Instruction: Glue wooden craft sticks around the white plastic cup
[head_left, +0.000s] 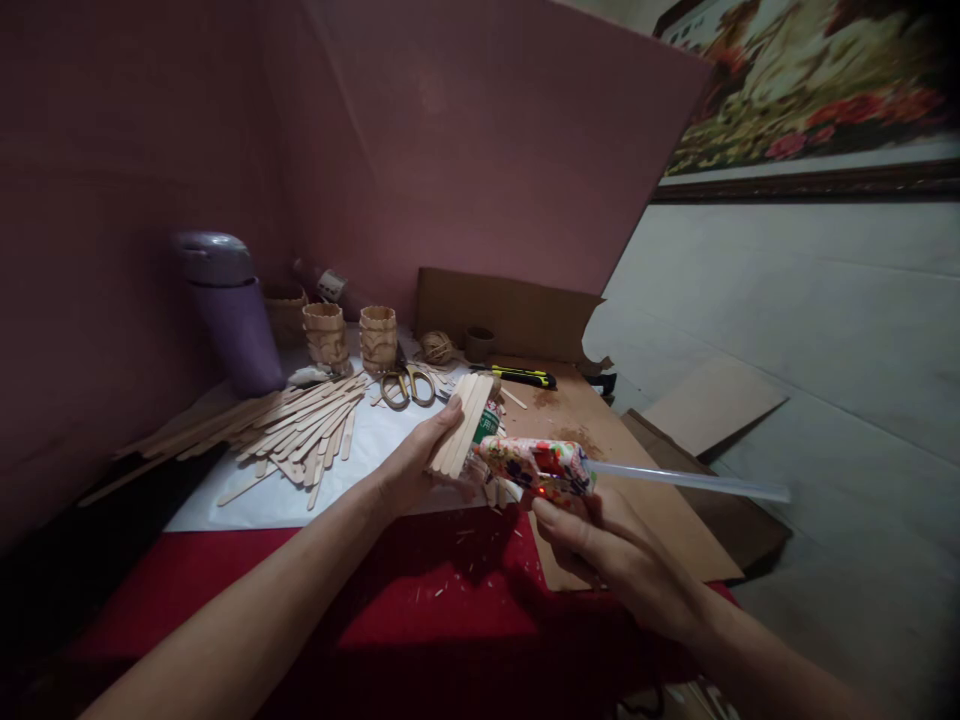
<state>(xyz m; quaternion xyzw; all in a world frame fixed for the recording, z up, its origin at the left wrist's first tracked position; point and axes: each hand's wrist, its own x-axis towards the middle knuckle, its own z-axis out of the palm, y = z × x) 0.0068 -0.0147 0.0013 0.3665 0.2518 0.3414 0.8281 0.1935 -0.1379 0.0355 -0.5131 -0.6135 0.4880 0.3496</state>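
My left hand [416, 455] is closed round a can [489, 422] with a green and red printed label. Flat wooden craft sticks [463, 425] stand side by side along the can's left side, under my thumb. In my right hand [607, 540] is a flower-patterned hot glue gun [538, 463], with a small red light glowing on it. Its nozzle points left, close against the can; whether it touches cannot be made out. A long clear glue stick [690, 480] sticks out from the gun's back end. My right fingers wrap round its handle, partly hidden.
Loose craft sticks [304, 425] lie on white paper [202, 505] at the left, near a purple flask [236, 335]. Behind are two wooden cups [378, 340], scissors [407, 387], twine [436, 347] and a yellow-black utility knife [521, 377]. Cardboard [637, 500] covers the table's right side.
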